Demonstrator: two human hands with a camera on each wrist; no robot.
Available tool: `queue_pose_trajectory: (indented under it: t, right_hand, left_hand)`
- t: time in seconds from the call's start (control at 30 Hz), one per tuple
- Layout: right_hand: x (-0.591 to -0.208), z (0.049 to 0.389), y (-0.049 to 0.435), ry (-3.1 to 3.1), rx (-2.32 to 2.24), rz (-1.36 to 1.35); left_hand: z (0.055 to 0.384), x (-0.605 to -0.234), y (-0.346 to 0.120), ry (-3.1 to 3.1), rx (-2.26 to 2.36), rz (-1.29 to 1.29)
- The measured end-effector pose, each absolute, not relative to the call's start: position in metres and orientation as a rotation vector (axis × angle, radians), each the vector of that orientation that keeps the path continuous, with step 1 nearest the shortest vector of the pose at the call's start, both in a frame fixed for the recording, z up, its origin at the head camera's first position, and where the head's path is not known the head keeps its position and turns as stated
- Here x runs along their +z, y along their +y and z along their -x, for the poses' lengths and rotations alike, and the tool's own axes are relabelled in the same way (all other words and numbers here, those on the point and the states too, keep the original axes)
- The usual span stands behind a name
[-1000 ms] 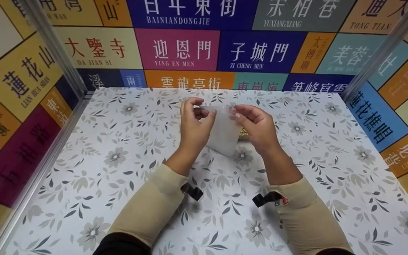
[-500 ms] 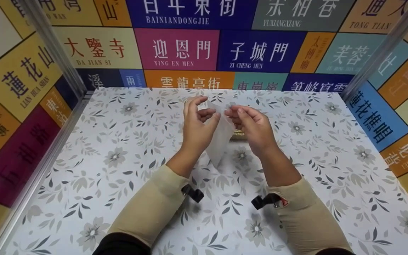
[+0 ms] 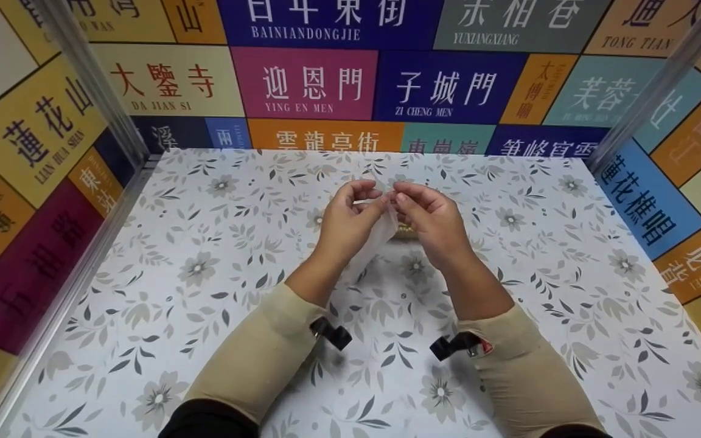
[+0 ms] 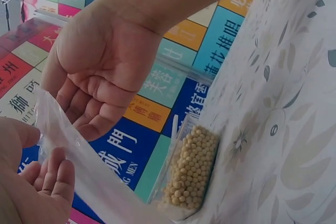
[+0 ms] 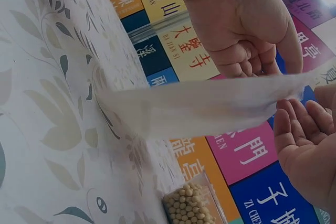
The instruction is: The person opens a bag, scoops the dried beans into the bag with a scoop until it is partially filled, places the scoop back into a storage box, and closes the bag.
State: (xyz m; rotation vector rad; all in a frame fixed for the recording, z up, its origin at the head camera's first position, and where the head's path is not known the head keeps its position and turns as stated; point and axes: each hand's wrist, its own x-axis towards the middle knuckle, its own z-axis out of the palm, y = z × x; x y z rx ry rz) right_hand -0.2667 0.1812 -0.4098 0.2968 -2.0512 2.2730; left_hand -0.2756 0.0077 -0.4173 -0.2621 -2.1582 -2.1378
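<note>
A translucent plastic bag (image 3: pixel 381 238) hangs between both hands, narrow and almost edge-on in the head view. My left hand (image 3: pixel 350 218) pinches its upper edge between thumb and fingers. The right hand (image 3: pixel 437 224) has its thumb and fingertips at the same top edge, almost meeting the left ones. In the right wrist view the bag (image 5: pixel 194 107) is a flat, pale strip with no contents showing through. Behind it stands a clear box of round, pale yellow beans, like soybeans (image 4: pixel 193 163), mostly hidden by the hands and bag in the head view.
The table (image 3: pixel 216 340) has a white cloth with grey flowers and leaves. Panels with colourful lettering (image 3: pixel 305 85) rise behind it and on both sides, with metal posts (image 3: pixel 110 79) at the corners. A small black device (image 3: pixel 331 333) is strapped to each wrist.
The bag has turned from nearly face-on to nearly edge-on. My two hands have come closer, with the left moving right and the fingertips now almost together at the bag's top.
</note>
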Motion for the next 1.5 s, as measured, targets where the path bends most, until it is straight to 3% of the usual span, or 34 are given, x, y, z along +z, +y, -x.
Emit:
queue_pose_trajectory:
  t: [0.4,0.73,1.5]
  right_hand:
    - [-0.41,0.266,0.181,-2.103,2.21,-0.237]
    - [-0.411,0.265,0.18,-2.114,2.143,-0.265]
    - [-0.4,0.255,0.175,-2.21,2.114,-0.268]
  left_hand:
    - [0.271,-0.413,0.008,-2.171,-2.254,0.281]
    - [0.272,-0.409,0.007,-2.069,-2.468,0.153]
    - [0.266,-0.404,0.008,-2.113,-2.362,0.207]
